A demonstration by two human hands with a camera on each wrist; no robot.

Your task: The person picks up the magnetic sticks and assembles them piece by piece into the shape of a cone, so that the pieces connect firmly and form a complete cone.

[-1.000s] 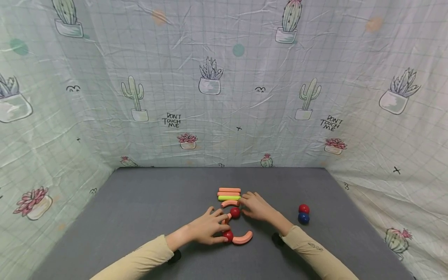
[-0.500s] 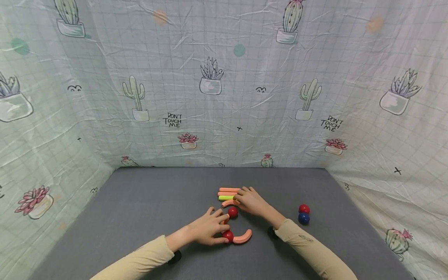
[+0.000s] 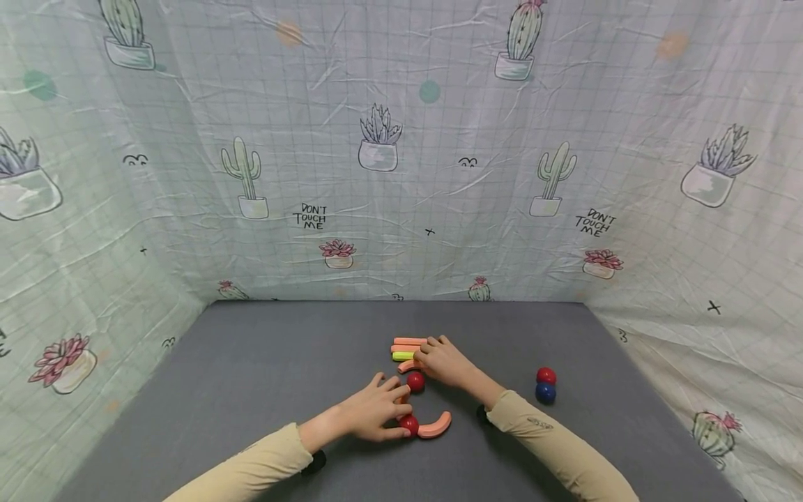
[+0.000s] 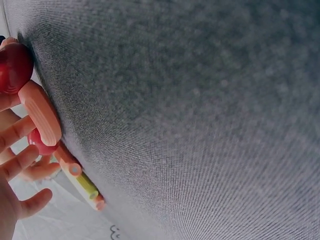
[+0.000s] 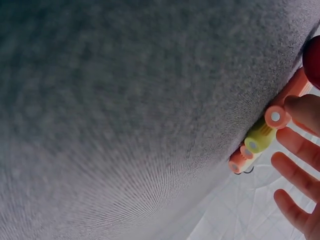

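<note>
My left hand (image 3: pixel 375 410) grips a red ball (image 3: pixel 409 425) between thumb and finger. Under its other fingers lies a curved orange magnetic rod (image 4: pixel 41 112), mostly hidden in the head view. From the gripped ball another curved orange rod (image 3: pixel 435 425) extends right. A second red ball (image 3: pixel 415 381) sits just beyond the left fingertips. My right hand (image 3: pixel 447 362) pinches the right end of a further curved orange rod (image 3: pixel 410 365) between thumb and index finger; its magnet-tipped end (image 5: pixel 277 116) shows in the right wrist view. Its remaining fingers are spread.
Straight orange rods (image 3: pixel 409 341) and a yellow-green rod (image 3: pixel 403 356) lie side by side behind the right hand's curved rod. To the right, a red ball (image 3: pixel 546 376) touches a blue ball (image 3: pixel 546 392). Patterned cloth (image 3: pixel 401 188) surrounds the grey table (image 3: pixel 282 362).
My right hand has moved left and its fingers have taken hold of the far curved rod. The upper red ball has shifted slightly left. My left hand has stayed almost still.
</note>
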